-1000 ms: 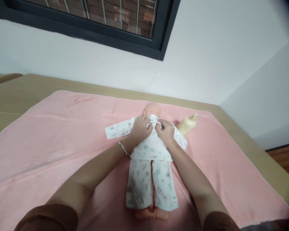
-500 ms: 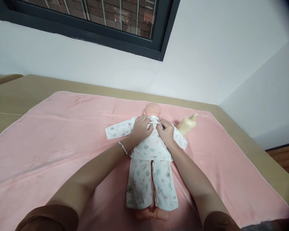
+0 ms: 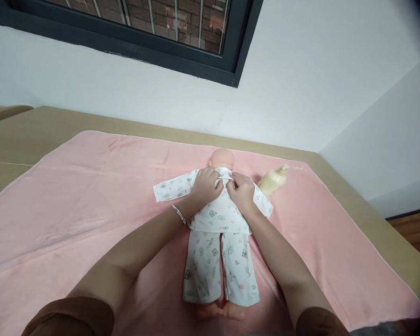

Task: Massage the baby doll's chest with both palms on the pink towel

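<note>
A baby doll [image 3: 222, 158] lies stretched out, head away from me and bare feet toward me. It wears a white printed shirt [image 3: 219, 217] and matching trousers [image 3: 203, 266]. Just below the collar, my left hand [image 3: 206, 186] is closed, thumb and fingers pinching the shirt's cloth. Opposite it, my right hand [image 3: 242, 191] pinches the same cloth in a like grip. A narrow white strip, a fold or a tie, spans the small gap between my fingertips; which it is I cannot tell.
A pink blanket [image 3: 101, 196] lies under the doll on a wooden table [image 3: 66, 119]. To the doll's right, a pale yellow bottle [image 3: 273, 181] rests on its side. Behind stand a white wall [image 3: 182, 100] and a dark-framed window [image 3: 227, 67].
The white strip between my fingertips sits slightly differently. Both hands stay at the same spot on the shirt, and the camera view has shifted a little.
</note>
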Demonstrator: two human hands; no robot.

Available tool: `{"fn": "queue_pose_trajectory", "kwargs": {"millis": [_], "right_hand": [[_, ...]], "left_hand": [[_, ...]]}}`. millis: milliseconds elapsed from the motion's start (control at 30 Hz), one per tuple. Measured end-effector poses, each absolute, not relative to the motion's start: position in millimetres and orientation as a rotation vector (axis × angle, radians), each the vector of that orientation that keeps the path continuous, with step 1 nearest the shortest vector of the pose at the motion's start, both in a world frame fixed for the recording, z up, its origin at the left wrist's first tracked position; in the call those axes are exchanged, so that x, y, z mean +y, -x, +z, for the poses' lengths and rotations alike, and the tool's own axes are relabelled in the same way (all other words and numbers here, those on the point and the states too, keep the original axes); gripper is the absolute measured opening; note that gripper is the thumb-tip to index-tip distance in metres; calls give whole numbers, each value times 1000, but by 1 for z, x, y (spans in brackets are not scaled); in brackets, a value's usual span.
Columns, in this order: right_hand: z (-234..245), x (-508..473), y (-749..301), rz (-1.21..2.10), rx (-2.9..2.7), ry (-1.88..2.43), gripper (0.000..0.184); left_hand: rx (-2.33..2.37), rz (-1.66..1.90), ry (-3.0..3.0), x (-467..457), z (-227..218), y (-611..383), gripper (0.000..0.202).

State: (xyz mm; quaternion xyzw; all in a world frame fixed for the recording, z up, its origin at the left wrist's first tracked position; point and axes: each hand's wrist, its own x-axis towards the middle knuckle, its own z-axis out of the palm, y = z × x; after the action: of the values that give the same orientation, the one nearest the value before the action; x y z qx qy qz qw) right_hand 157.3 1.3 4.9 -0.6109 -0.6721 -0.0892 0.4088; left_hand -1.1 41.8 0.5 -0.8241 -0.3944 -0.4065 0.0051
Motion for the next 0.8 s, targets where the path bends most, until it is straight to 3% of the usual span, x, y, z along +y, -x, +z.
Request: {"fn": "queue_pose_trajectory", "kwargs": {"millis": [167,433,800], "right_hand": [[5,-5,-152,-249,-1577,1600,27],[13,3,-158,-16,-1746,1620,44],[37,-11,-149,-78,-1910,1589,53]], "left_hand": [[-1326,-1287,2521,35,4,1,11],[-1443,-1347,2662,44,-2,-1,39],[-1422,-1367,2666,47,-7,1,49]]}}
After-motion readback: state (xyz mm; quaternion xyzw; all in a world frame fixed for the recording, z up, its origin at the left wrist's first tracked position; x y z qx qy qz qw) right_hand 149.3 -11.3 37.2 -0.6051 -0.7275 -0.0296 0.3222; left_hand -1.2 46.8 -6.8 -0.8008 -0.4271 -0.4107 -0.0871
